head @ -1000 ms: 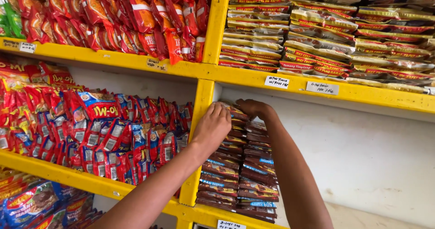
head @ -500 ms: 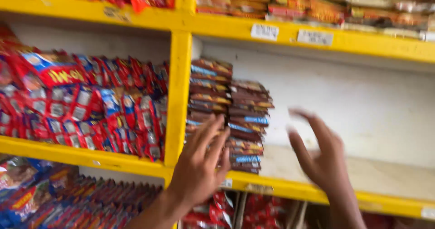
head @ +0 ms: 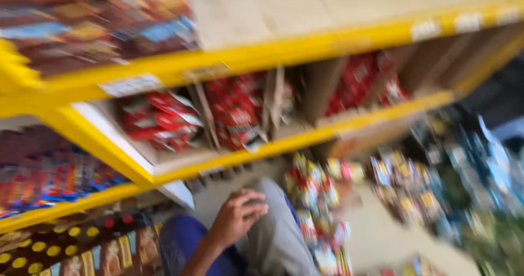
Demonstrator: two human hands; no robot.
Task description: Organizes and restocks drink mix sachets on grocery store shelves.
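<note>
A single hand [head: 238, 217] is seen low in the blurred view, laid palm down on a grey-clad knee [head: 275, 238], with the fingers curled loosely over the cloth and nothing gripped in them; which of the two hands it is cannot be told with certainty from the motion-smeared frame, and the other hand is not seen at all. The forearm runs down and to the left from the wrist toward the bottom edge, past a patch of blue fabric [head: 183, 238]. Just to the right of the hand, small colourful packets [head: 316, 221] are heaped on the floor, almost touching the knee. Above the hand, a yellow shelf [head: 305, 137] is slanted across the view, and red packets [head: 164, 120] are stacked on it, well apart from the fingers. Higher up, a second yellow shelf edge [head: 262, 55] carries white price labels [head: 131, 84], with dark brown and blue packets [head: 93, 27] up and to the left. To the left of the hand, rows of red and blue packets [head: 49, 175] are shelved, and a spotted brown pack [head: 71, 248] lies below them
</note>
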